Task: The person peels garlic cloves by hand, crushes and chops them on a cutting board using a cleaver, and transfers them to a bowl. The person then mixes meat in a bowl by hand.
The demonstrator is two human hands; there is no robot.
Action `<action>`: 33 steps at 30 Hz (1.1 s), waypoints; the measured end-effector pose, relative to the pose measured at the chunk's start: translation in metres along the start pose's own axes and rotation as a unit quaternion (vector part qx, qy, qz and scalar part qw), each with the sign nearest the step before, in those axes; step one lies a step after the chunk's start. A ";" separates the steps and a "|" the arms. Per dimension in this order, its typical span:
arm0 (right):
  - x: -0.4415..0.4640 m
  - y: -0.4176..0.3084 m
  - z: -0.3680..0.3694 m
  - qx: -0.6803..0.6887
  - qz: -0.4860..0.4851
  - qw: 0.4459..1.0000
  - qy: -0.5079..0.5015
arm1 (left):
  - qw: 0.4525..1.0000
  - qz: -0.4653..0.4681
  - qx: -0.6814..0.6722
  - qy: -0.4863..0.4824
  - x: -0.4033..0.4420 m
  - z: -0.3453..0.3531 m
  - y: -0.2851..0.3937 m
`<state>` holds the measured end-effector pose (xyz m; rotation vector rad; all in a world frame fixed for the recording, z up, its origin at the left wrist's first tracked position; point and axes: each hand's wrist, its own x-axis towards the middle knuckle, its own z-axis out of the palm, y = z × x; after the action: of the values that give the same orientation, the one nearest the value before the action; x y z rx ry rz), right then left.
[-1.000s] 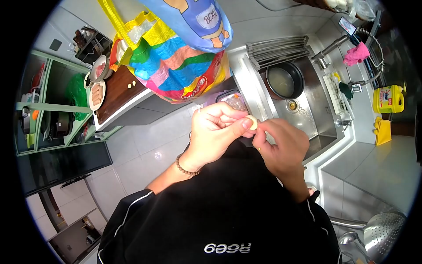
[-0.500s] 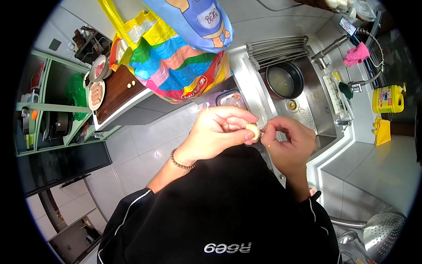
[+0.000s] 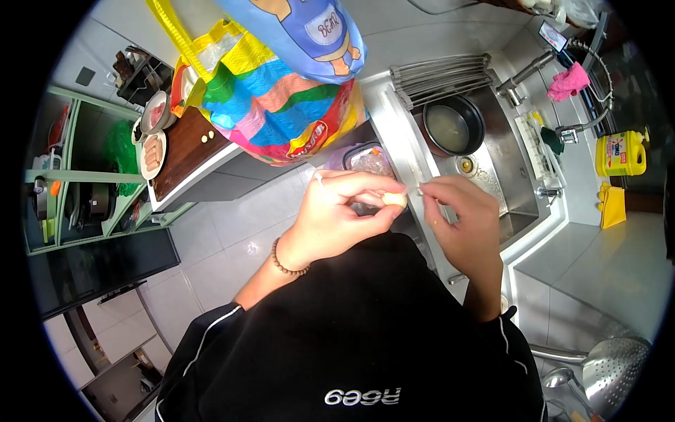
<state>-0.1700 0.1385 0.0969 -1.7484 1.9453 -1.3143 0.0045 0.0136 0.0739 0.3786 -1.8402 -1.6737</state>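
A small pale yellow piece, like a garlic clove (image 3: 395, 200), is pinched between the thumb and fingers of my left hand (image 3: 330, 214). Just to its right is my right hand (image 3: 464, 221), thumb and forefinger curled near each other, with a tiny pale bit at the forefinger's tip. The two hands are slightly apart. Beneath them, partly hidden, stands a bin (image 3: 369, 160) with a clear liner and scraps inside. Two similar pale cloves (image 3: 207, 136) lie on the brown board (image 3: 184, 151) at the left.
A dark pot (image 3: 453, 126) holding cloudy liquid stands in the sink (image 3: 517, 221), beside a rolled rack (image 3: 443, 77). Large colourful bags (image 3: 281, 105) stand at the top. A plate of sausage-like pieces (image 3: 153, 156) and a bowl (image 3: 156, 112) are at the left. A strainer (image 3: 615, 373) lies lower right.
My hands have drawn a little apart, and the clove has turned in my left fingers. The view has shifted slightly.
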 end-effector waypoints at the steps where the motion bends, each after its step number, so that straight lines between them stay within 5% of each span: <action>1: 0.001 -0.004 0.000 0.007 -0.018 1.000 -0.004 | 0.998 0.020 0.053 -0.010 0.002 0.000 0.002; 4: 0.002 -0.013 0.000 0.022 -0.027 0.999 -0.016 | 0.998 -0.005 0.062 -0.020 0.005 0.000 0.014; 17: 0.001 -0.023 0.010 0.029 -0.012 0.999 0.022 | 0.941 0.152 0.300 0.037 0.007 0.010 0.021; 26: 0.001 -0.019 0.015 0.077 0.040 0.995 0.039 | 0.957 0.117 0.256 0.065 0.006 0.015 0.025; 33: -0.002 -0.022 0.019 0.210 0.137 0.964 0.092 | 0.994 0.018 0.072 0.081 0.003 0.012 0.023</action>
<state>-0.1415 0.1335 0.1008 -1.1528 1.7468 -1.6757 -0.0007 0.0257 0.0968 0.5231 -1.8401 -1.4451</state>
